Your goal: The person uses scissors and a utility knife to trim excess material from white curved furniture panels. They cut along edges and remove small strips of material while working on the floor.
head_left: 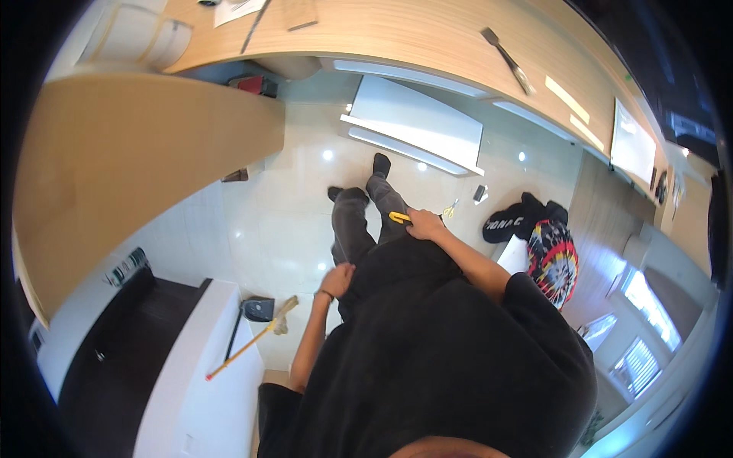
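My right hand (425,224) is closed around a slim yellow tool (398,218), which looks like a utility knife; it sticks out to the left over my thigh. Beside my left thigh hangs my left hand (338,281), fingers curled in, a dark band at its wrist. Whatever it may hold is too small to make out. On the floor right of the yellow tool lie scissors (450,210) with yellow handles and a small dark block (480,191). A white drawer-like panel piece (416,122) rests on the floor ahead of my feet.
A long wooden desk (427,38) curves across the far side, bearing a brush (508,61). Dark clothing (527,217) and a colourful tie-dye cloth (553,263) lie to the right. At left are a wooden panel (145,153), a dustpan (259,309) and a broom (252,351).
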`<control>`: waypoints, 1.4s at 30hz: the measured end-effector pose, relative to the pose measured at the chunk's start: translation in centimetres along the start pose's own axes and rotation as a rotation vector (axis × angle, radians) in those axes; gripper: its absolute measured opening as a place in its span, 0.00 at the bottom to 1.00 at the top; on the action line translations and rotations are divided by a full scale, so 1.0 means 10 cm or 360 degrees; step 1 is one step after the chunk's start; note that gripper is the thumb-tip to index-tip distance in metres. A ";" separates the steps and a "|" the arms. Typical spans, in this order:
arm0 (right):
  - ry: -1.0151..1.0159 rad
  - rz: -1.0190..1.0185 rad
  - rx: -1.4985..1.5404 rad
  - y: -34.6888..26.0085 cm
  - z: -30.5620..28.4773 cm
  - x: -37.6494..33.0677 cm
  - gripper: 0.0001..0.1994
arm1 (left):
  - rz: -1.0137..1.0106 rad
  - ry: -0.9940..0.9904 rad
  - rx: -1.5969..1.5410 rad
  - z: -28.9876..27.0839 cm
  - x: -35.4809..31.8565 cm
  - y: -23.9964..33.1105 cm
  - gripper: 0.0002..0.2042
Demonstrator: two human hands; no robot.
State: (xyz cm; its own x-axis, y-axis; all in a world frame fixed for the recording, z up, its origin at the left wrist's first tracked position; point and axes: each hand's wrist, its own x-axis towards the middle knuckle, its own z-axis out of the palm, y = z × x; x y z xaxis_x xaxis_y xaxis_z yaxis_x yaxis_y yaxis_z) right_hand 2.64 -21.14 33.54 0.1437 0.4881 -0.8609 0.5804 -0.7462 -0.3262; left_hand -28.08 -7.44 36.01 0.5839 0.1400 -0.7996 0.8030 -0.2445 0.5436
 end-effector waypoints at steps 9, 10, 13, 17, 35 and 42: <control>-0.0673 -0.0603 0.0340 0.15 -0.17 -0.86 0.16 | -0.0211 -0.0182 -0.0493 1.08 -0.91 0.21 0.18; -0.0650 -0.0536 0.0278 0.14 -0.18 -0.96 0.16 | -0.0189 -0.0219 -0.0539 1.16 -0.92 0.22 0.18; -0.0842 -0.0331 0.0030 0.13 -0.25 -0.84 0.18 | -0.0073 -0.0551 -0.0657 1.32 -0.67 0.05 0.17; -0.0770 -0.0010 0.0735 0.17 -0.42 0.40 0.11 | -0.0159 -0.1314 -0.1517 1.46 0.47 -0.71 0.17; 0.0154 -0.0768 0.0894 0.21 -0.78 5.13 0.19 | 0.0654 0.0734 -0.1009 -1.14 6.23 -1.85 0.11; 0.0343 -0.1156 0.0648 -0.10 -0.93 5.46 0.18 | 0.0687 0.0556 -0.0772 -1.61 6.15 -1.75 0.13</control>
State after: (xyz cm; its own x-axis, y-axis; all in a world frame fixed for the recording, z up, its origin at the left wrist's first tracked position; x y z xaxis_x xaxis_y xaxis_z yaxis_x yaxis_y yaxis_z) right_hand 17.34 10.43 -9.49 0.0211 0.9521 -0.3049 0.2606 -0.2997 -0.9177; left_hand -4.35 20.91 -18.57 0.7990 0.4443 -0.4051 0.4084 0.0935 0.9080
